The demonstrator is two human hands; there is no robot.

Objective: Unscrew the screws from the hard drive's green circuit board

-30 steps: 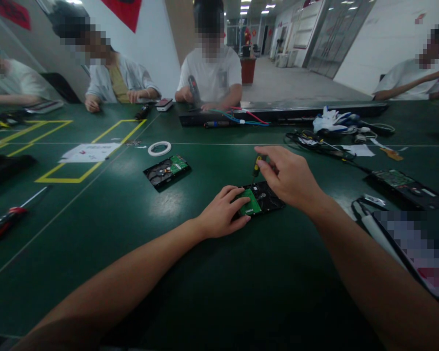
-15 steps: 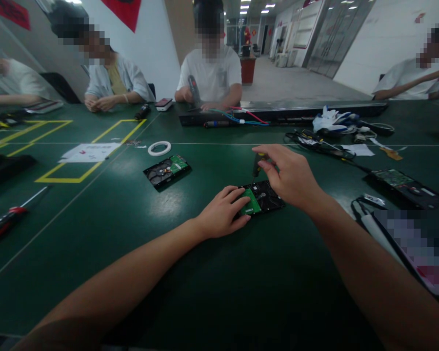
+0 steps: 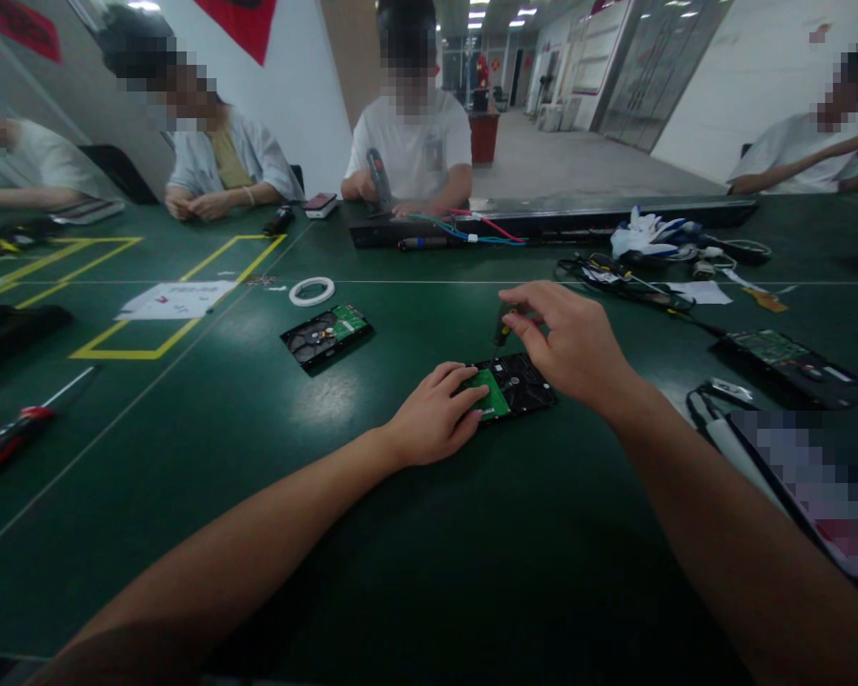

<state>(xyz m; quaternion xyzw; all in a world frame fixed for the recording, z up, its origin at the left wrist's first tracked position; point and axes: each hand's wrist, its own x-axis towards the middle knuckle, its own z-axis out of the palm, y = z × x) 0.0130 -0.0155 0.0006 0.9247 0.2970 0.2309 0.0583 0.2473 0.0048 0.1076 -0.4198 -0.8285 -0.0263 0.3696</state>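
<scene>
A black hard drive (image 3: 523, 379) with a green circuit board lies flat on the green table in front of me. My left hand (image 3: 436, 414) grips its left part, fingers over the board and thumb at the near edge. Above the drive's far edge, my right hand (image 3: 568, 338) is closed around a small dark and yellow screwdriver (image 3: 501, 326). The screwdriver stands nearly upright with its shaft pointing down at the drive's far edge; whether the tip sits in a screw is too small to tell.
A second hard drive (image 3: 327, 337) and a white ring (image 3: 312, 292) lie to the left. A red and black screwdriver (image 3: 21, 429) is at far left. On the right are another drive (image 3: 793, 367), cables (image 3: 629, 281) and gloves (image 3: 647, 233). Co-workers sit around the table.
My left thumb has drawn in closer to the hard drive's near edge. My right hand and the screwdriver have shifted only very slightly.
</scene>
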